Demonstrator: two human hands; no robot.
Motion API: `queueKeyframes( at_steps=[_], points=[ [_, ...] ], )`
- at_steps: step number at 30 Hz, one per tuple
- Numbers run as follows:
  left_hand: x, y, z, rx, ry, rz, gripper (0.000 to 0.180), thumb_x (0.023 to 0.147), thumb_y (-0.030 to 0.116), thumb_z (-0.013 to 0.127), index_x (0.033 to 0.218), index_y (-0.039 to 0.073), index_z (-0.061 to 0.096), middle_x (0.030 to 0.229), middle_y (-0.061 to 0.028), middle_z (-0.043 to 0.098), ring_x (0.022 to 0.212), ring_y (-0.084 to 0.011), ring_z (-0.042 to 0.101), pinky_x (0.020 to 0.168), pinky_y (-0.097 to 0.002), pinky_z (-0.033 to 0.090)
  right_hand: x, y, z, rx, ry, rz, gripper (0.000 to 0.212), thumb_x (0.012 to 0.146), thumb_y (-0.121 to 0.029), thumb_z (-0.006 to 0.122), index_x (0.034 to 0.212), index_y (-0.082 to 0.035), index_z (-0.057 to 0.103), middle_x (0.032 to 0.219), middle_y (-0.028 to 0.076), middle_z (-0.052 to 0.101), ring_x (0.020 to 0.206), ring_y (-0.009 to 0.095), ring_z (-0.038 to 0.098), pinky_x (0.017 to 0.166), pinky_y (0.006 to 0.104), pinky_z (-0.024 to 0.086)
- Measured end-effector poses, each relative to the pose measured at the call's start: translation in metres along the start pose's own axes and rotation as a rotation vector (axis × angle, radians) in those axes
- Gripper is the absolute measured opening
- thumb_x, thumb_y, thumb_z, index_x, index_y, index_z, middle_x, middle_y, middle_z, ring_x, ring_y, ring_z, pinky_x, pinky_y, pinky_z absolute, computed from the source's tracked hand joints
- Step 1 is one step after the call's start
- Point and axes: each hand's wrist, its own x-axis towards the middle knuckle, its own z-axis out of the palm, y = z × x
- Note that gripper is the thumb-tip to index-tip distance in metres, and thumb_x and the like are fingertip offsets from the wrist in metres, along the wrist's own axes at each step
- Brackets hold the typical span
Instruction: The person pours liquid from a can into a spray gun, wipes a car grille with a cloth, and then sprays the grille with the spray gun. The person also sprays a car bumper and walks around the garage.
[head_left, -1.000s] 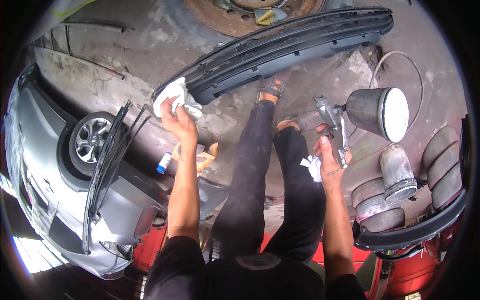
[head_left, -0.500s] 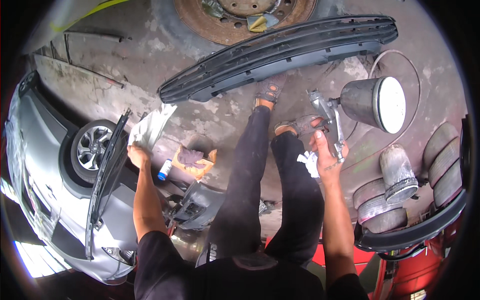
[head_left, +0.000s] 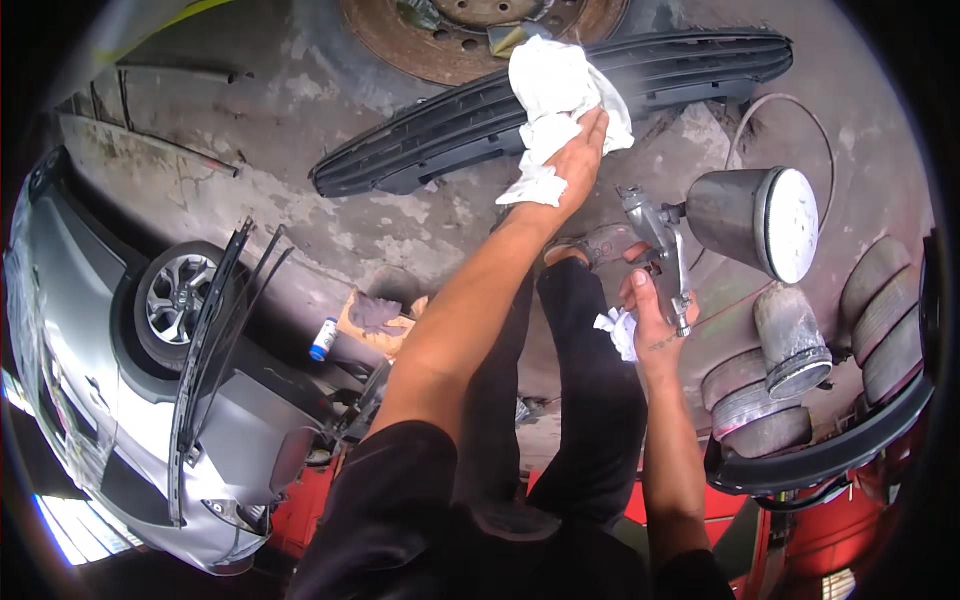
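Observation:
A long black plastic car grille (head_left: 405, 150) lies across in front of me, resting against a large rusty wheel (head_left: 390, 45). My left hand (head_left: 578, 165) holds a white cloth (head_left: 550, 80) over its middle, fingers laid along the fabric. Whether the cloth presses on the plastic is hard to tell. In my right hand (head_left: 655, 318) is a metal spray gun (head_left: 660, 235), gripped by its handle. Its grey paint cup (head_left: 730, 215) with a white lid sticks out to the right. A crumpled white rag (head_left: 620, 332) pokes out beside that palm.
At left stands a silver car (head_left: 90, 350), with long black trim strips (head_left: 205, 350) leaning near its wheel. A small blue-capped bottle (head_left: 323, 340) is on the floor beside brown paper (head_left: 360, 325). Tyres (head_left: 755, 400) and a paint-stained canister (head_left: 790, 335) lie at right, near a hose (head_left: 830, 150).
My left hand has swung from the left, past the grille's end, up and right to its middle, carrying the white cloth. My right hand with the spray gun has hardly moved.

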Motion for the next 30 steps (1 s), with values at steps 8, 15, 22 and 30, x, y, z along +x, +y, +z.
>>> queueKeyframes(
  at_steps=[8, 15, 22, 30],
  points=[
    [-0.047, -0.048, -0.049, 0.003, 0.052, -0.252, 0.058, 0.083, -0.004, 0.062, 0.141, 0.001, 0.059, 0.144, -0.015, 0.062, 0.128, -0.0386, 0.056, 0.11, -0.0436, 0.047, 0.003, 0.024, -0.008, 0.042, 0.052, -0.019, 0.022, 0.097, -0.012, 0.07, 0.115, 0.0, 0.071, 0.074, 0.0, 0.065, 0.062, 0.006, 0.056, 0.057, 0.0245, 0.045],
    [-0.03, -0.023, -0.028, 0.184, 0.059, -0.228, 0.054, 0.084, 0.001, 0.064, 0.138, 0.002, 0.064, 0.147, -0.0178, 0.056, 0.112, -0.0436, 0.059, 0.094, -0.0489, 0.053, 0.001, 0.026, -0.012, 0.084, 0.051, -0.03, 0.021, 0.097, -0.011, 0.07, 0.114, 0.0, 0.072, 0.074, 0.0, 0.065, 0.062, 0.007, 0.057, 0.056, 0.0251, 0.045],
    [0.017, 0.005, -0.011, 0.161, 0.069, 0.067, 0.056, 0.082, 0.002, 0.067, 0.137, 0.001, 0.064, 0.149, -0.009, 0.057, 0.106, -0.0359, 0.06, 0.089, -0.0433, 0.057, 0.005, 0.032, -0.007, 0.062, 0.031, -0.051, 0.02, 0.098, -0.01, 0.068, 0.114, 0.001, 0.071, 0.074, 0.001, 0.065, 0.061, 0.008, 0.057, 0.056, 0.025, 0.045],
    [-0.011, -0.033, -0.025, 0.258, -0.07, -0.042, 0.061, 0.087, 0.005, 0.063, 0.148, 0.005, 0.055, 0.146, -0.0061, 0.061, 0.11, -0.0326, 0.061, 0.092, -0.0409, 0.058, 0.01, 0.017, -0.005, 0.044, 0.02, -0.027, 0.02, 0.097, -0.012, 0.07, 0.113, 0.0, 0.072, 0.075, 0.001, 0.066, 0.062, 0.007, 0.058, 0.057, 0.0253, 0.045]
  ],
)
